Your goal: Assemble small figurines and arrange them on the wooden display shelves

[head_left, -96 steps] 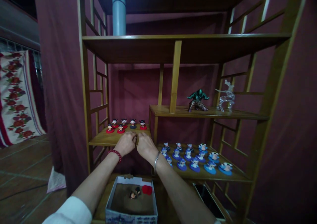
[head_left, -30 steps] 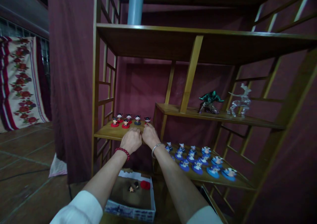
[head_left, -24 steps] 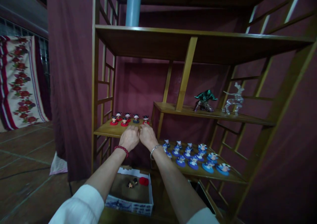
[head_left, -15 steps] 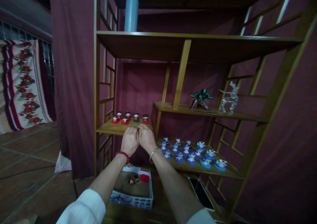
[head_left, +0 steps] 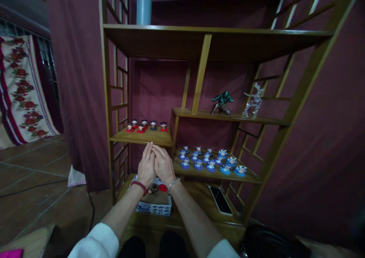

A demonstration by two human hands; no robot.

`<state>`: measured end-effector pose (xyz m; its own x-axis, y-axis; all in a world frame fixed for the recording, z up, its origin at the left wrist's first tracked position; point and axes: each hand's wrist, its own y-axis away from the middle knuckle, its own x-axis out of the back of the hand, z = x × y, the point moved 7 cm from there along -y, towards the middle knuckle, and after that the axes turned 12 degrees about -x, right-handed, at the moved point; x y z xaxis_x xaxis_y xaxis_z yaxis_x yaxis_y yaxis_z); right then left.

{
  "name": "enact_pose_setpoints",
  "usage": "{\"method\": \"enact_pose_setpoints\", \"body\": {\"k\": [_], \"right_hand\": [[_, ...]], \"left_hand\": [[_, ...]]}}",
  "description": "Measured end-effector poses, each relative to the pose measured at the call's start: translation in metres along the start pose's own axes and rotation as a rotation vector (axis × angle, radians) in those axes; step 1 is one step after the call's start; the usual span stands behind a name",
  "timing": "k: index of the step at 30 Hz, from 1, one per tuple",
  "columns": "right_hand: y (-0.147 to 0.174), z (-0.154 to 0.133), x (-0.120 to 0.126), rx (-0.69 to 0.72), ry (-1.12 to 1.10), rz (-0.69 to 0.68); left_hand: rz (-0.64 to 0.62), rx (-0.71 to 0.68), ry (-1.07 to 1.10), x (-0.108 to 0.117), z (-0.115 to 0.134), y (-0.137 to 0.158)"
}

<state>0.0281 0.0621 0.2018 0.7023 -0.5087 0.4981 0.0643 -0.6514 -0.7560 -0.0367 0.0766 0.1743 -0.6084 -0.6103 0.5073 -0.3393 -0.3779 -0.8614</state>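
My left hand (head_left: 146, 167) and my right hand (head_left: 164, 166) are pressed together, fingers pointing up and curved inward. Anything between the palms is hidden by the backs of the hands. They stand just below the front edge of a small wooden shelf (head_left: 159, 139), where several dark-haired figurines (head_left: 140, 128) sit, most on red bases. Under my hands, partly covered by them, is an open box (head_left: 156, 209) with loose figurine parts (head_left: 151, 190) and a red disc (head_left: 162, 188) inside.
Several figurines on blue and purple bases (head_left: 210, 166) stand on the lower right shelf. Above them are a green crouching statue (head_left: 222, 102) and a clear deer ornament (head_left: 253, 101). A dark-screened tablet or phone (head_left: 220, 200) lies at the bottom. A blue bottle (head_left: 144, 5) stands high up.
Both hands have gone from bent, closed fingers at the shelf edge to straighter fingers pressed together, appearing slightly lower. The view has tilted downward, so the shelves sit higher in the picture.
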Motion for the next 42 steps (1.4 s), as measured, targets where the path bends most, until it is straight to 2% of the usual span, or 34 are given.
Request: {"method": "enact_pose_setpoints", "body": {"k": [7, 16, 20, 25, 34, 42], "right_hand": [[0.037, 0.033, -0.031, -0.129, 0.054, -0.146], [0.100, 0.096, -0.091, -0.390, 0.198, -0.528], [0.126, 0.112, -0.111, -0.421, 0.213, -0.611], [0.151, 0.129, -0.132, -0.445, 0.266, -0.703], [0.171, 0.146, -0.145, -0.476, 0.354, -0.772], [0.170, 0.163, -0.153, -0.557, 0.443, -0.792]], "left_hand": [[-0.153, 0.111, 0.037, -0.033, -0.002, 0.047], [-0.571, 0.318, 0.089, -0.094, -0.008, 0.125], [-0.689, 0.375, 0.117, -0.115, -0.008, 0.155], [-0.796, 0.361, 0.110, -0.134, -0.009, 0.184], [-0.847, 0.378, 0.055, -0.143, -0.019, 0.206], [-0.754, 0.344, -0.030, -0.141, -0.025, 0.195]]}}
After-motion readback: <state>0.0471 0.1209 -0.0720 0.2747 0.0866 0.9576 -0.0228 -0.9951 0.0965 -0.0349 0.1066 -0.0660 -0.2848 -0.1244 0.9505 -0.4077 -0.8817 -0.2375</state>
